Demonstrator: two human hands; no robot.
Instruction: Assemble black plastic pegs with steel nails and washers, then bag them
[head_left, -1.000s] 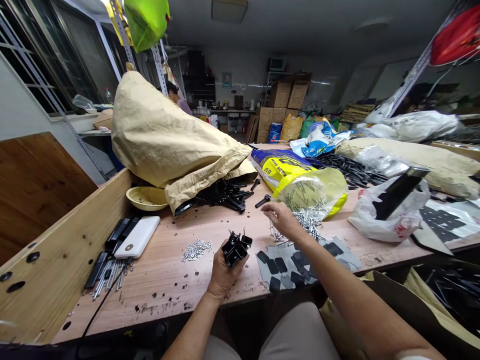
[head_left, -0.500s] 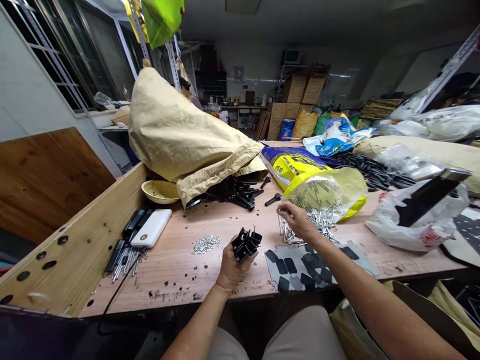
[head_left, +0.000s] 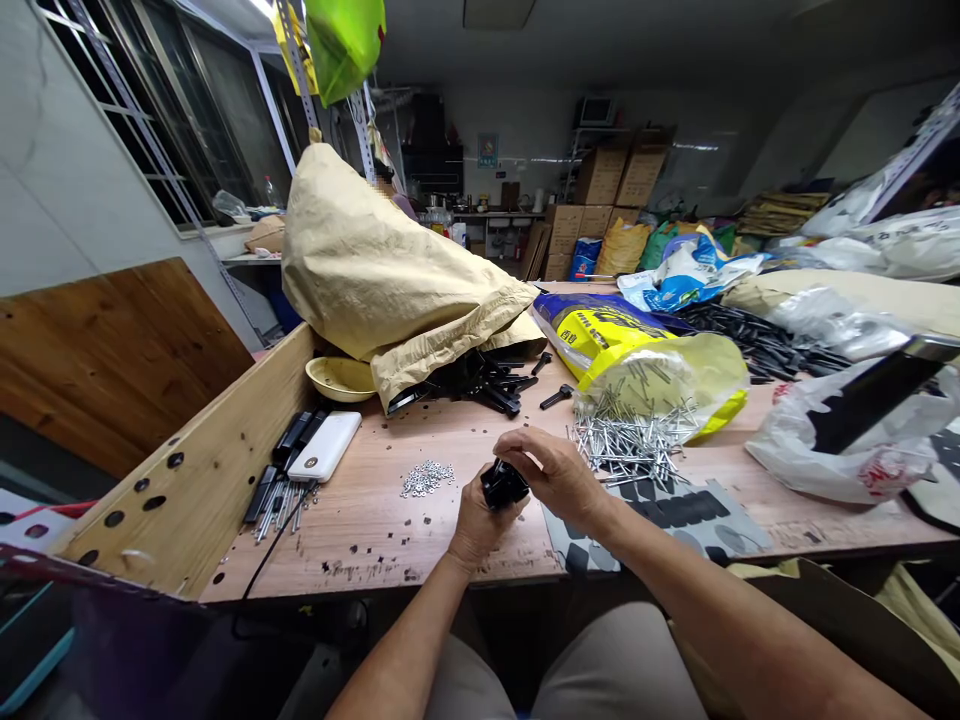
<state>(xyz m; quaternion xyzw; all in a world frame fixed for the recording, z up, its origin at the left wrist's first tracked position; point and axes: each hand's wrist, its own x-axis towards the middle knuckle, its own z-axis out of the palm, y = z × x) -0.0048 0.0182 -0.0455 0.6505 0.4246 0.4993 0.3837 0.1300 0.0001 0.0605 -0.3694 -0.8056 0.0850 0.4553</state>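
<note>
My left hand [head_left: 477, 522] is wrapped round a bundle of black plastic parts [head_left: 503, 486] above the front of the table. My right hand [head_left: 561, 478] has its fingers bent together over the top of that bundle; what they pinch, if anything, is hidden. Long silver screws [head_left: 628, 445] lie heaped right of my hands, spilling from a yellow and blue bag [head_left: 600, 335]. A small pile of silver nuts [head_left: 427, 478] is on the left. Behind my hands, more black plastic parts [head_left: 495, 385] come out of a big beige sack [head_left: 397, 260].
A grey sheet with dark pads [head_left: 682, 510] lies under my right forearm. To the left are a white power bank [head_left: 325, 447] with a cable, a yellowish bowl [head_left: 341, 380] and a wooden side board [head_left: 247, 450]. A white plastic bag [head_left: 840, 450] stands right. A person sits behind the sack.
My right hand has moved left from the screw heap to the top of the black parts in my left hand. The view has shifted slightly to the left.
</note>
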